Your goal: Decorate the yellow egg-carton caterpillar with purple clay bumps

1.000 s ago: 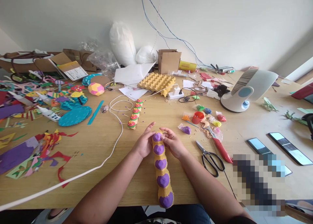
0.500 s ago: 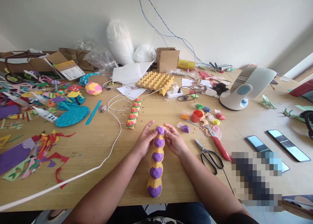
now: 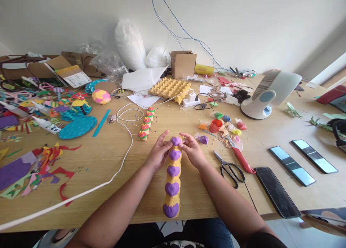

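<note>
A long yellow egg-carton strip point(image 3: 173, 180) with purple clay on its several bumps points away from me near the table's front edge. My left hand point(image 3: 160, 150) pinches the left side of its far end with thumb and fingers. On the right side of that same end, my right hand point(image 3: 192, 149) has its fingers closed on it, thumb by the top purple bump. Beyond my left hand lies a shorter strip point(image 3: 146, 124) with red and green decorated bumps. A bag of purple clay point(image 3: 202, 139) lies just past my right hand.
Black-handled scissors point(image 3: 231, 168), a red-handled knife point(image 3: 243, 160) and phones point(image 3: 277, 192) lie at the right. A red cup point(image 3: 216, 125) stands among clay bags. Farther back are a yellow egg tray point(image 3: 171, 88) and a fan point(image 3: 266, 93). A white cable point(image 3: 108, 183) crosses the left side.
The view has shifted slightly, so most things appear a little further left and up. Both hands still hold the far end of the purple-bumped strip.
</note>
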Tool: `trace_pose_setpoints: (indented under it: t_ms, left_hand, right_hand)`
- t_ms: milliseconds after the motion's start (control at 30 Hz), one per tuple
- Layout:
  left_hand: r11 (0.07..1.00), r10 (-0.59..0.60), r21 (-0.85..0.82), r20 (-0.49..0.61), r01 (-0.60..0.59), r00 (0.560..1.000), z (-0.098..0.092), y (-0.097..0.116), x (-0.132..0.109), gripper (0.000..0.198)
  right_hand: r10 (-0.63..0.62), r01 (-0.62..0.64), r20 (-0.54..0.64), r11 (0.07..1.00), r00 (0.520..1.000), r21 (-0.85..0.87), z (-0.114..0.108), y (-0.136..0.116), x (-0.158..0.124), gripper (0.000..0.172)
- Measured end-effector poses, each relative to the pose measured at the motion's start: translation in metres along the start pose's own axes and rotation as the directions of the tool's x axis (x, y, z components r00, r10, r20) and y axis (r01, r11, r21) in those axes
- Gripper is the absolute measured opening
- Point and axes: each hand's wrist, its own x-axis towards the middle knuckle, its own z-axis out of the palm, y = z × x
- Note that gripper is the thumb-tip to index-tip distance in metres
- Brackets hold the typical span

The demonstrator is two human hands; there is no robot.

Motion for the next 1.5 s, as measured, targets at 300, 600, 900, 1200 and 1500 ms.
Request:
trace_pose_setpoints:
  t_ms: [300, 600, 900, 1200, 1500]
  left_hand:
    - [1.0, -0.003, 0.026, -0.019, 0.003, 1.0, 0.001, 0.0, 0.0, 0.095]
    - [0.995, 0.03, 0.097, -0.056, -0.025, 0.998, 0.006, 0.0, -0.002, 0.092]
    - [0.992, 0.059, 0.111, -0.052, -0.053, 0.997, 0.005, 0.0, 0.002, 0.094]
    - [0.988, 0.078, 0.134, -0.043, -0.072, 0.996, 0.005, 0.0, 0.002, 0.086]
    - [0.965, 0.09, 0.251, -0.027, -0.08, 0.996, 0.001, -0.006, 0.003, 0.067]
  right_hand:
    - [-0.025, 0.026, 0.022, 0.998, 0.999, -0.064, -0.002, -0.005, 0.002, 0.04]
    - [-0.011, 0.012, 0.025, 0.998, 1.0, -0.065, -0.002, -0.001, 0.003, 0.04]
    - [-0.059, 0.063, 0.049, 0.993, 0.997, -0.096, -0.002, -0.003, 0.004, 0.035]
    - [-0.056, 0.057, 0.016, 0.989, 0.998, -0.133, -0.008, 0.004, 0.008, 0.038]
    - [0.051, -0.051, -0.009, 0.999, 0.999, -0.004, -0.007, 0.007, 0.007, 0.039]
